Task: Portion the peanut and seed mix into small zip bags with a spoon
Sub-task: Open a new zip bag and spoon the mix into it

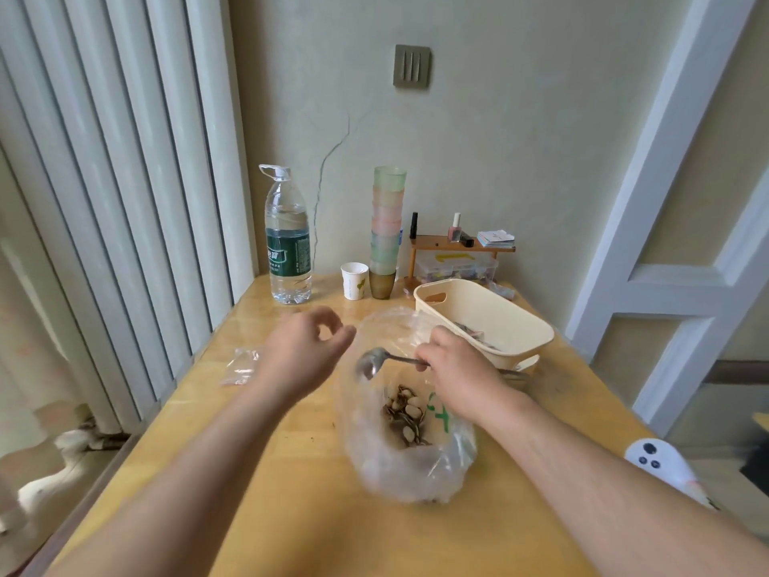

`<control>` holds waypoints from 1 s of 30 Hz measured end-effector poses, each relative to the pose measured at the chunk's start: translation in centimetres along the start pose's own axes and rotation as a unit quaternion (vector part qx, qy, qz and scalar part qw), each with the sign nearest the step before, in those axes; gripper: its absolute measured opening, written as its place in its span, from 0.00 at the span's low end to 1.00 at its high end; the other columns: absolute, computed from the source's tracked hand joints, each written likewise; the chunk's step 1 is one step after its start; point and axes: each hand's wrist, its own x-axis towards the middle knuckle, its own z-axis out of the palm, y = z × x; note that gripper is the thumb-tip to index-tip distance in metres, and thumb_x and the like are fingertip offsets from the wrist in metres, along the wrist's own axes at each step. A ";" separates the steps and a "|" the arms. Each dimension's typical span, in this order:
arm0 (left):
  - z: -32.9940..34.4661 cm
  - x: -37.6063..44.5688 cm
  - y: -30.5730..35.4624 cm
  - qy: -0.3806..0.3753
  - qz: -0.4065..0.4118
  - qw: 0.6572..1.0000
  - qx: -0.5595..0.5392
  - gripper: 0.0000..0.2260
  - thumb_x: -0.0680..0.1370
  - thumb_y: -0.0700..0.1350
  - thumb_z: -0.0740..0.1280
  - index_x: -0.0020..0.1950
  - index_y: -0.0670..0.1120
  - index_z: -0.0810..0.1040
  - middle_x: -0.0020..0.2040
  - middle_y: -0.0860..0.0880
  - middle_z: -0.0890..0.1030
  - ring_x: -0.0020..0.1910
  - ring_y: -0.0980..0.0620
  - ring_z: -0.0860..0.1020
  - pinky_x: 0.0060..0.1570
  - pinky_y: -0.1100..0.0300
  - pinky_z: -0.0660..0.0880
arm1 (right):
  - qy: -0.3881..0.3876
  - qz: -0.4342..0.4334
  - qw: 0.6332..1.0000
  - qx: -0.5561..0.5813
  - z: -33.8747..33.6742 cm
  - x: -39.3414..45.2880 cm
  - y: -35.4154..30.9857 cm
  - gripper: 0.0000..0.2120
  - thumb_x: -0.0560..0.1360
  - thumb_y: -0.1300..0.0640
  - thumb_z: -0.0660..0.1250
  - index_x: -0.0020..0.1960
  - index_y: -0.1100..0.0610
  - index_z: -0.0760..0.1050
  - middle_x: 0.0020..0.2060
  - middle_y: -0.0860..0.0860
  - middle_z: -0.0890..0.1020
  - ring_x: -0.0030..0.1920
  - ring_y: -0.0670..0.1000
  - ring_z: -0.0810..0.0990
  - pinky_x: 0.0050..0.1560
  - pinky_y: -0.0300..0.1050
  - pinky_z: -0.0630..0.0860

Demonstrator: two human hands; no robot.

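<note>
A large clear plastic bag [416, 468] lies open on the wooden table [291, 514], with a small heap of peanut and seed mix [405, 414] inside. My right hand [453, 360] grips the handle of a metal spoon [370, 363], whose bowl hangs over the bag's mouth. My left hand [303, 347] hovers left of the bag's rim, blurred, fingers loosely curled and holding nothing. A small clear zip bag [240, 366] lies flat on the table to the left of that hand.
A cream plastic basket [487, 322] stands right of the bag. At the back are a water bottle [288, 239], a paper cup [354, 281], a tall cup stack [387, 231] and a small wooden shelf [457, 245]. The table's left edge runs beside the curtain.
</note>
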 end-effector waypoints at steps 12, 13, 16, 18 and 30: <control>10.6 3.4 2.3 -0.259 0.041 0.898 0.355 0.21 0.81 0.44 0.63 0.74 0.47 0.72 0.66 0.44 0.78 0.61 0.42 0.79 0.58 0.47 0.80 | -0.154 0.169 0.966 -0.119 0.2 -4.0 0.8 0.17 0.78 0.70 0.62 0.62 0.56 0.77 0.60 0.55 0.76 0.63 0.61 0.78 0.50 0.50 0.75; 11.2 3.5 1.5 -0.273 0.019 0.894 0.355 0.22 0.81 0.46 0.62 0.76 0.48 0.70 0.66 0.44 0.78 0.61 0.42 0.79 0.57 0.48 0.80 | -0.156 0.176 0.965 -0.112 0.5 -4.3 1.1 0.17 0.77 0.70 0.61 0.63 0.56 0.77 0.60 0.55 0.78 0.63 0.60 0.79 0.50 0.50 0.76; 12.5 4.0 -0.1 -0.269 0.000 0.906 0.326 0.18 0.81 0.51 0.60 0.70 0.50 0.75 0.63 0.46 0.81 0.58 0.44 0.80 0.52 0.49 0.80 | -0.154 0.192 0.966 -0.080 1.3 -5.1 1.8 0.15 0.79 0.66 0.60 0.63 0.55 0.76 0.60 0.55 0.80 0.61 0.59 0.81 0.47 0.48 0.75; 12.8 4.4 -0.9 -0.234 -0.004 0.925 0.299 0.13 0.82 0.49 0.60 0.59 0.50 0.82 0.55 0.47 0.83 0.51 0.46 0.82 0.45 0.52 0.80 | -0.131 0.188 0.972 -0.054 2.0 -5.3 2.2 0.10 0.83 0.59 0.59 0.60 0.55 0.76 0.58 0.56 0.82 0.58 0.60 0.82 0.46 0.48 0.74; 6.3 4.4 3.1 -0.061 0.070 0.977 0.191 0.05 0.79 0.41 0.63 0.43 0.46 0.73 0.39 0.48 0.75 0.42 0.44 0.74 0.37 0.54 0.69 | 0.016 0.139 0.989 0.056 1.5 -5.0 0.6 0.09 0.85 0.57 0.53 0.61 0.55 0.71 0.48 0.55 0.73 0.54 0.62 0.77 0.58 0.52 0.72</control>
